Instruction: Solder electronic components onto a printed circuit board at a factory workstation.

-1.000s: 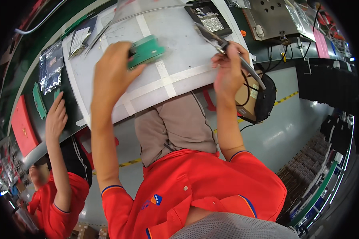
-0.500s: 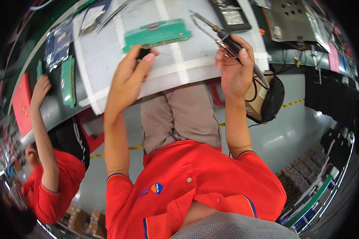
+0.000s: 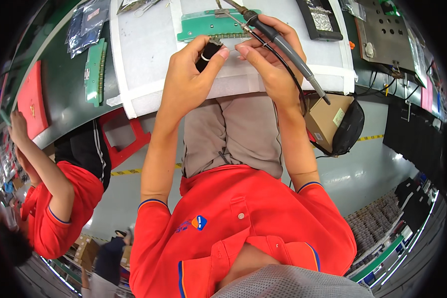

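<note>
Both hands have drawn together over the white mat on the counter. The left hand pinches a small black part, now at the green circuit board; the right hand grips a soldering iron, tip at the board, suggesting soldering is starting.

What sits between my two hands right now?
In the head view, a small black part, pinched by the left hand, beside the right hand's fingertips.

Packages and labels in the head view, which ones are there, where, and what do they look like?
Cardboard box: under the bench at right, brown, with a pale label on its side.
Plastic bags: bench top left, dark, shiny, flat.
Red flat sheet: far left bench, rectangular.
No screens visible.
</note>
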`<state>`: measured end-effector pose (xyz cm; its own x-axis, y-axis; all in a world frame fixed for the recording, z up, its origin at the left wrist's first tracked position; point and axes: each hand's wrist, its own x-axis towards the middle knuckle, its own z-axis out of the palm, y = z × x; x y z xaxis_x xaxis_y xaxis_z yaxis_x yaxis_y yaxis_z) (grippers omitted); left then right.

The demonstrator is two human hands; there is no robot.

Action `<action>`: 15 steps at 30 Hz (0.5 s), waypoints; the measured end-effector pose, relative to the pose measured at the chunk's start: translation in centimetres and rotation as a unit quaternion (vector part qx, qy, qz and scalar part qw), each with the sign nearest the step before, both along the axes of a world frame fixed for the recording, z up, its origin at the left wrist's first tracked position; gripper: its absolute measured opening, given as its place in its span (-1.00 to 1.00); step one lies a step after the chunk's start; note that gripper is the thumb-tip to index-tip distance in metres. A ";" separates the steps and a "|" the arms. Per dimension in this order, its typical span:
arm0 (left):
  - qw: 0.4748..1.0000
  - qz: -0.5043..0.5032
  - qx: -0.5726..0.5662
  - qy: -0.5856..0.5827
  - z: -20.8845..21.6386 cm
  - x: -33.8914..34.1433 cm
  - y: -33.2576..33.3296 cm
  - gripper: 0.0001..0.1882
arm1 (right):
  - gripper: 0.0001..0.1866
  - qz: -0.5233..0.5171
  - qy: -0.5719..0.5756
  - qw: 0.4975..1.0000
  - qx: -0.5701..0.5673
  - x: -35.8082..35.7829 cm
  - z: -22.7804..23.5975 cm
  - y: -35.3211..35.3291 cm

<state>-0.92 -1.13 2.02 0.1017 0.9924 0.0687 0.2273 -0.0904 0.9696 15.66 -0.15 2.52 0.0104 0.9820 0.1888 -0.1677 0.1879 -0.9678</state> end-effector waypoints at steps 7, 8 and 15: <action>0.975 0.151 0.027 0.159 0.5 -3.6 1.4 -0.80 | -0.84 -0.041 0.053 0.998 0.009 0.5 -1.7 1.6; 0.975 0.161 0.060 0.139 -0.1 -3.7 1.5 -0.80 | -0.84 -0.035 0.053 0.998 0.007 0.4 -1.9 1.7; 0.975 0.179 0.043 0.126 -0.8 -3.9 0.9 -0.82 | -0.82 -0.094 0.027 0.988 0.119 0.5 -3.0 1.5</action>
